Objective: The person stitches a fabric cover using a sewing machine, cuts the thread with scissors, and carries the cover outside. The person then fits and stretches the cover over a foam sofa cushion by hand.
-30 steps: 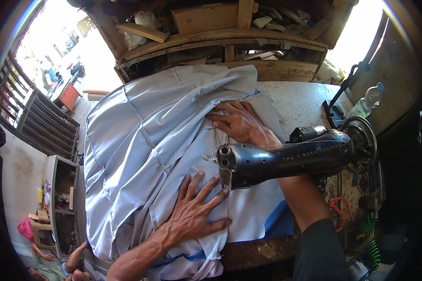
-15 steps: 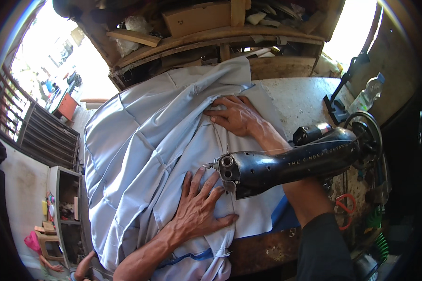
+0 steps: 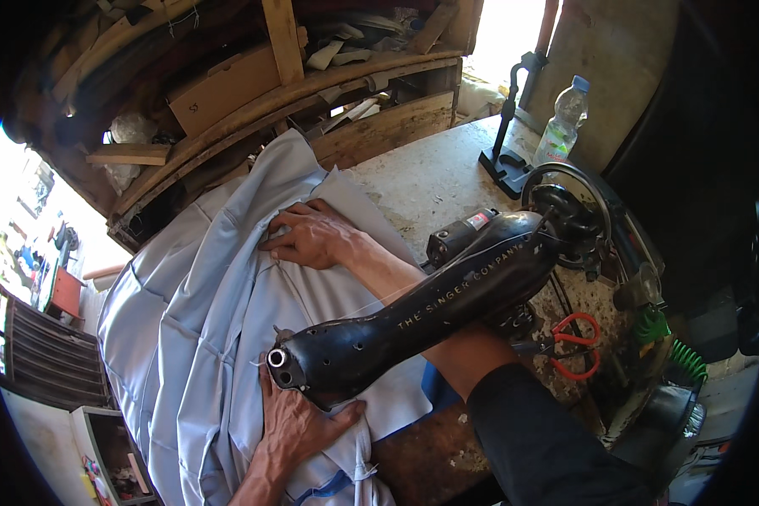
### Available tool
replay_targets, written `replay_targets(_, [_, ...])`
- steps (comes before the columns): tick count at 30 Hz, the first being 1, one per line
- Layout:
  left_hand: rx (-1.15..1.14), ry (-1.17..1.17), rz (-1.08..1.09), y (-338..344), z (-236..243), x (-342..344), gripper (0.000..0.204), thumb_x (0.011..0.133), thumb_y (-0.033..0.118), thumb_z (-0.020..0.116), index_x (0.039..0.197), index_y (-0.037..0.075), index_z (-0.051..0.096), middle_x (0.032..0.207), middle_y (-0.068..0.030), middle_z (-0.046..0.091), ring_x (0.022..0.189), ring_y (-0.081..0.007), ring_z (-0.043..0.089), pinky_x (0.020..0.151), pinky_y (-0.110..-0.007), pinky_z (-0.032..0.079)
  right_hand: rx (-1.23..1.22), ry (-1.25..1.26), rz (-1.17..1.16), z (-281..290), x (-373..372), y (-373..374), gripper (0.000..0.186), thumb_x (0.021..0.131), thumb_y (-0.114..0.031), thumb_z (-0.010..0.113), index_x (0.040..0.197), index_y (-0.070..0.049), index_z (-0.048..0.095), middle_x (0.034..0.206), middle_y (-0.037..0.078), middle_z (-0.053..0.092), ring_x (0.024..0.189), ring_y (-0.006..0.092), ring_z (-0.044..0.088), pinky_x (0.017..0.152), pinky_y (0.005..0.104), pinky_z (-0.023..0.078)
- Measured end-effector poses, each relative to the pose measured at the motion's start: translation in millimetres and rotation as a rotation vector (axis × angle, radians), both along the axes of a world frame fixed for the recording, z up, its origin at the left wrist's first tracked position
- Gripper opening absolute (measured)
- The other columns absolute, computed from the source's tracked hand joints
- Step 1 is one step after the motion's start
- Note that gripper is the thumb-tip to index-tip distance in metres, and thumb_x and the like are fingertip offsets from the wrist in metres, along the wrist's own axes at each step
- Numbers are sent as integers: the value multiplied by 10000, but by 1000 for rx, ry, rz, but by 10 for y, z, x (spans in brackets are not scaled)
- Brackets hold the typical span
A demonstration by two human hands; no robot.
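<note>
A large pale grey cloth lies in loose folds under the head of a black sewing machine. My left hand rests flat on it just below the needle end, thumb stretched to the right; the machine head hides part of its fingers. Passing beneath the machine's arm from the right, my right arm reaches to the far side. There my right hand has its fingers bent over a fold, closed on the cloth. A blue edge shows along the cloth's lower side.
Red-handled scissors lie right of the machine, near a green coiled cord. A clear bottle and a black stand occupy the far right of the worn table. Behind is a cluttered wooden shelf.
The view has swung to the right and tilted, so the machine and cloth appear further left. My left hand's fingers, spread in sight before, are now partly behind the machine head. The right hand stays on the cloth.
</note>
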State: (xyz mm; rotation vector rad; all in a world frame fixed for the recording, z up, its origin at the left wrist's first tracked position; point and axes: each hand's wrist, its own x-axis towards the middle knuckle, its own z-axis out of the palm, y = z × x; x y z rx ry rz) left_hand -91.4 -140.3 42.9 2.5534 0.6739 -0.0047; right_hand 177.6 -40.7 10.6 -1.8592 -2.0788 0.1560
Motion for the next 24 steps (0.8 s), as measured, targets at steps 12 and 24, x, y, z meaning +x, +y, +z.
replay_targets(12, [98,112,-12,170,-239,-71,881,737,635,734,1464,181,532,1550,-197,408,1468,-499,237,1199,-661,81,46,-5,55,-55,9,218,376,1027,-523,451,1330,-439,658,1445,11,522,1398,237,412,1190,510,246])
replay_targets(24, [295,-140,-2,116,-167,-72,969,800,686,656,1378,-75,500,1390,-289,500,1471,-494,249,1218,-636,93,409,72,-122,-19,-533,-1124,247,889,-228,638,1062,-68,707,1178,98,660,1171,249,602,944,461,479])
